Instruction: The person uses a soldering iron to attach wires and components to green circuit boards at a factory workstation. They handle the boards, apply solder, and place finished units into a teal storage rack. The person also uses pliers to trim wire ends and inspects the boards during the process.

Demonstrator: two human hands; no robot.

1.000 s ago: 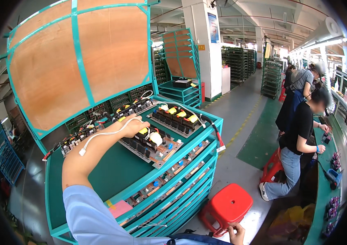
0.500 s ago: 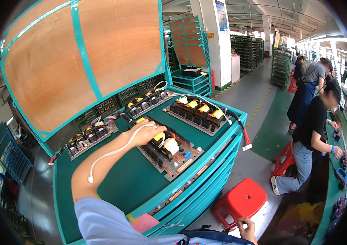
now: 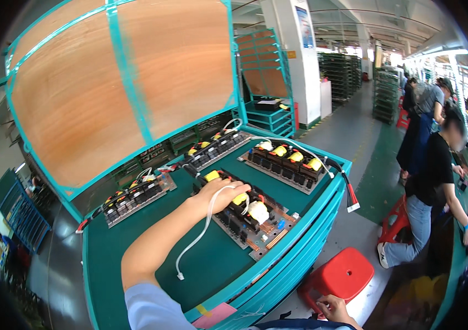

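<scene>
My left hand is closed over the top of a circuit board with black heat sinks and yellow-wrapped transformers. The board lies on the green top of a rack; its lower edge appears to rest on the surface. A white cable passes over the back of my hand, and its plug end hangs beside my forearm. At the bottom edge, my right hand has its fingers curled together, with nothing visible in them. It is in front of a red stool.
Similar boards stand at the left, at the back and at the right. A wood panel in a teal frame rises behind. A pink slip hangs at the near edge. People work along a bench at right.
The white cable's plug end has swung off my forearm toward the board. My left hand remains on the board. The whole view has shifted slightly. A co-worker's arm reaches lower along the bench.
</scene>
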